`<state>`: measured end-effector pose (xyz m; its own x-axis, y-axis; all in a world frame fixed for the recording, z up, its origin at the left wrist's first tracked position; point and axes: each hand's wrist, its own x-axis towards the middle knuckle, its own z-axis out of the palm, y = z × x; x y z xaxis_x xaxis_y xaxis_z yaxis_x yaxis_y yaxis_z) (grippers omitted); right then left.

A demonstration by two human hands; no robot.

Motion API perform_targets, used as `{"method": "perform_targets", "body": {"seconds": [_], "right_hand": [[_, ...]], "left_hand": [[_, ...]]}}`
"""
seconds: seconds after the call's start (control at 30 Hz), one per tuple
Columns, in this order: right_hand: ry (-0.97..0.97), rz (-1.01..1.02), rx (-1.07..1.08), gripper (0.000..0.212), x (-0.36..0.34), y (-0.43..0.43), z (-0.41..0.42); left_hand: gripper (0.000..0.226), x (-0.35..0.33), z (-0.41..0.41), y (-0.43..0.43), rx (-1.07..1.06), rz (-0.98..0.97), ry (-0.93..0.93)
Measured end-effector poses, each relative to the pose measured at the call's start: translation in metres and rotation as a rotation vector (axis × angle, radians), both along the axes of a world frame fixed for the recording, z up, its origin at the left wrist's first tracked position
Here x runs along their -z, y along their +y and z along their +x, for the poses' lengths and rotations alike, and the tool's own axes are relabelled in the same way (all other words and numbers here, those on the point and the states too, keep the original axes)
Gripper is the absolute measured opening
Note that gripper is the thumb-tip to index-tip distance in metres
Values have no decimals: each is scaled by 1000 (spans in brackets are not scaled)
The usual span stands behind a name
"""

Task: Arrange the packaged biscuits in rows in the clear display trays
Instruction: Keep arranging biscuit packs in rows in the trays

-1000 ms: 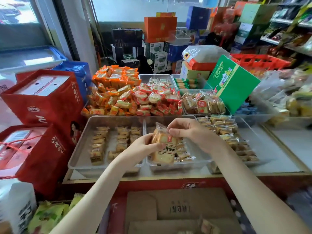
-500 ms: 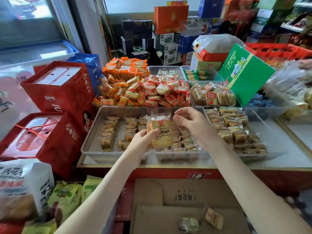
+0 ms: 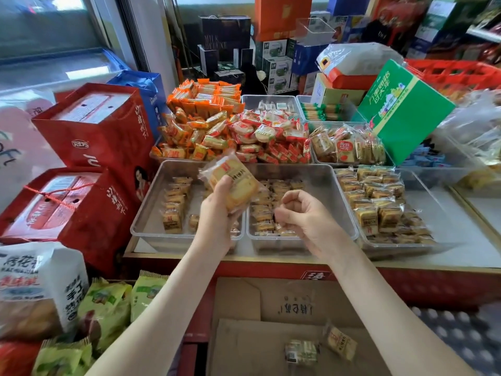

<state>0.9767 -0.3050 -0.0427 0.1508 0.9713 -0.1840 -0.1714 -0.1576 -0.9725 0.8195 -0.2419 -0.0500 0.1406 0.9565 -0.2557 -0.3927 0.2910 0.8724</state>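
Pale table (image 3: 466,240) surface carries three clear plastic containers side by side along its near edge. Red gift boxes (image 3: 103,126) stand stacked just beside it on the left. Left tray (image 3: 147,213) holds short rows of wrapped biscuits (image 3: 172,213) with bare floor showing. Middle tray (image 3: 325,180) and right tray (image 3: 436,196) are fuller. Left hand (image 3: 217,215) is raised over the junction of the left and middle trays, fingers and thumb gripping one biscuit packet (image 3: 234,183), which is tilted and clear of both trays. Right hand (image 3: 306,215) hovers over the middle tray, fingers curled inward, nothing visibly held.
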Motion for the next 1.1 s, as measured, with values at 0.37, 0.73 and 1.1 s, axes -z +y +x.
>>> {"method": "perform_targets", "body": {"seconds": [0.37,0.73,1.1], "right_hand": [[-10,-2,-21,48,-8,9,-8],[561,61,24,53,-5,1,-9],[565,133,118,30,0,-7,-7]], "left_hand": [[23,-1,7,-6,72,74,172],[22,-7,20,-22,36,65,41],[33,-6,30,-30,43,47,-78]]}}
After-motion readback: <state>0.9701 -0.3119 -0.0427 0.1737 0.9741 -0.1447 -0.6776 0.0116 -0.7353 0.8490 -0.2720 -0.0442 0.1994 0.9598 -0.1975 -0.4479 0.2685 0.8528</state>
